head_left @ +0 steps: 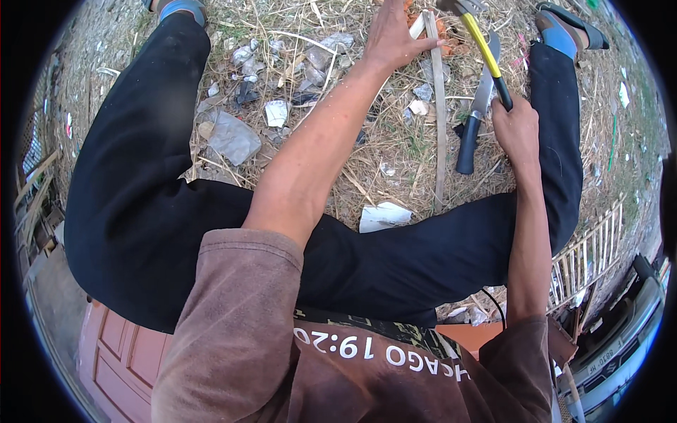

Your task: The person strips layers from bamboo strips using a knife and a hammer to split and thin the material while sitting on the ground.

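One hammer (pixel 482 46), wrapped by the right hand (pixel 516 130), slants across the blade of one knife (pixel 479 106), while left of that knife are one wooden strip (pixel 440 120), the left hand (pixel 391 39), thumb spread, what its partly out-of-view fingers pinch impossible to tell, and, lower, one white shard (pixel 384 217).

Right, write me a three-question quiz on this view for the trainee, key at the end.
1. What does the right hand grip?
a) pliers
b) a hammer
c) a saw

2. True or false: the left hand is holding the black-handled knife.

3. Fill in the blank: besides black, the hammer's handle is ____.

Key:
1. b
2. False; the knife lies on the straw-strewn ground.
3. yellow
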`<act>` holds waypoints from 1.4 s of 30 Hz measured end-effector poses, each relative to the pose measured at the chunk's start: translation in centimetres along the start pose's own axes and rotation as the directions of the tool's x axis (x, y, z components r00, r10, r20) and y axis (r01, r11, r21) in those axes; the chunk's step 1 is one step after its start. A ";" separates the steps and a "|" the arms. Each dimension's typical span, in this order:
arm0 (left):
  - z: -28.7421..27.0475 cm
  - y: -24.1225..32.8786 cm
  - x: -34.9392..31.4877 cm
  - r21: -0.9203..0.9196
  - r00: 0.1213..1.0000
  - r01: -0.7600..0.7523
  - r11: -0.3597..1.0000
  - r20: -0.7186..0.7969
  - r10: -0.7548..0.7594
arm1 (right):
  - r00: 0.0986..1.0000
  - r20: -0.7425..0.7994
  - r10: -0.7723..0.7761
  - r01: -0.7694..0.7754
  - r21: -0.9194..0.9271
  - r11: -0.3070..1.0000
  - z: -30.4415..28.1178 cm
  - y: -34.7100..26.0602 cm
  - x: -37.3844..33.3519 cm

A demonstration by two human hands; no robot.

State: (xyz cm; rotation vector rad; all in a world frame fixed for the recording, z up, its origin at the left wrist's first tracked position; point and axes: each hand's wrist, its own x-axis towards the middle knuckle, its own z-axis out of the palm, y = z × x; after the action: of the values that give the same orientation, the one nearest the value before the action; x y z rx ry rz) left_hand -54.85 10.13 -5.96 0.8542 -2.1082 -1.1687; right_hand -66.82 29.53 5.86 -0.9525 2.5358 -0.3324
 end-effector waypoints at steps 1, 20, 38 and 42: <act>-0.3 -0.8 -0.9 0.007 1.000 0.025 1.000 0.006 -0.025 | 0.995 0.052 0.081 -0.084 0.067 0.994 -0.6 -1.9 -0.5; 0.0 -1.0 -0.6 0.177 0.973 -0.194 0.965 -0.094 0.213 | 0.994 0.022 0.109 -0.112 0.181 0.977 -0.9 -1.4 -0.8; -4.2 3.7 -5.1 0.433 0.973 0.194 0.880 0.028 -0.228 | 0.985 0.114 0.128 -0.152 0.236 0.960 7.4 -4.0 -4.4; -5.1 4.7 -4.8 0.371 0.924 0.289 0.882 0.133 -0.358 | 0.988 0.077 0.137 -0.150 0.206 0.967 6.9 -3.7 -4.0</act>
State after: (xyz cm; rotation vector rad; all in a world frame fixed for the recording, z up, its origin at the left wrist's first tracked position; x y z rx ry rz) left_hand -49.29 13.11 -0.43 1.3481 -2.4473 -1.0955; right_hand -58.80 28.94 2.21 -0.6838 2.4376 -0.5086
